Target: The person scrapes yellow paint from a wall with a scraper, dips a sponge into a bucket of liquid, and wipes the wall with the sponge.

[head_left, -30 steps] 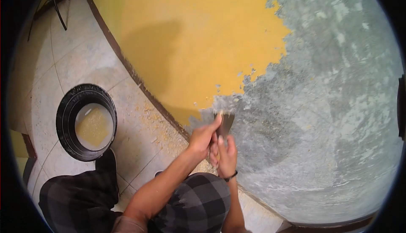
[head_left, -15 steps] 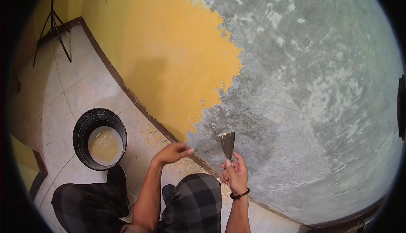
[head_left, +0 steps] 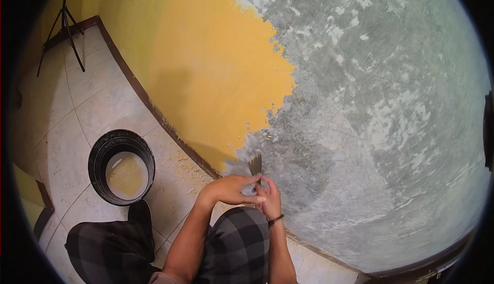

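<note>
My right hand (head_left: 270, 196) holds a putty knife (head_left: 255, 164), its flared blade pointing up with pale residue along the tip. My left hand (head_left: 231, 188) meets it from the left, thumb and fingers apart on either side of the handle, fingertips against the right hand's fingers. Most of the handle is hidden between the two hands. Just behind the blade stands the wall, where yellow paint (head_left: 221, 78) ends in a ragged edge against scraped grey plaster (head_left: 350, 145).
A black bucket (head_left: 94, 173) with cloudy liquid and yellowish flakes stands on the floor tiles (head_left: 98, 109) to my left. Paint chips (head_left: 188, 165) lie along the brown baseboard (head_left: 170, 127). A black tripod stand (head_left: 65, 26) is at the far left corner.
My right hand has brought the putty knife left and slightly down. My left hand has moved right, and the two hands now meet at the handle.
</note>
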`<state>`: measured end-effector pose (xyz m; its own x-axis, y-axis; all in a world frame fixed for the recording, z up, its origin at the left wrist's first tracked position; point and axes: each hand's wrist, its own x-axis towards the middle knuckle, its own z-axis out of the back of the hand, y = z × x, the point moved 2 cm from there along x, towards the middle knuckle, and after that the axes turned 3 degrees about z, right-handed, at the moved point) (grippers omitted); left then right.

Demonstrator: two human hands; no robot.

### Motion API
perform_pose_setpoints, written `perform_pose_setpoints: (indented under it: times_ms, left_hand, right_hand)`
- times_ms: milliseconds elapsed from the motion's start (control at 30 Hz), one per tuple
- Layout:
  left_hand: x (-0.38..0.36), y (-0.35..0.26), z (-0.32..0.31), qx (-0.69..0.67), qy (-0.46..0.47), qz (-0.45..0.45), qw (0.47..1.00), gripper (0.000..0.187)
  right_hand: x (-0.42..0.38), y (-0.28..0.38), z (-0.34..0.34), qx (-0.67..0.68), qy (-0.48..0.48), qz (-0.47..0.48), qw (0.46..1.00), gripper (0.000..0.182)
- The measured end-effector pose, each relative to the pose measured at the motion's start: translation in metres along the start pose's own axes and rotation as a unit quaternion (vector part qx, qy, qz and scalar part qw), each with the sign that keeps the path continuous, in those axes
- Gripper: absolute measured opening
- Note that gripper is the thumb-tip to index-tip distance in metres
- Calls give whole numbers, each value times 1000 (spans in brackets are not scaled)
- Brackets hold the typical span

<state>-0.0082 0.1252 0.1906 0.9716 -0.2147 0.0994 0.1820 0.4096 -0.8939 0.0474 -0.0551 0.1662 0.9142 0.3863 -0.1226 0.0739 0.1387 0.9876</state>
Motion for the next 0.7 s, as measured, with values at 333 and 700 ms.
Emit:
perform_pose_setpoints:
  times_ms: [333, 700]
  left_hand:
    - [0, 33, -28, -219, 132, -102, 961, 62]
    - [-52, 57, 60, -370, -204, 10, 906, 47]
  right_hand:
    - [-71, -14, 56, -53, -15, 4, 998, 44]
    - [50, 82, -54, -281, 33, 69, 957, 27]
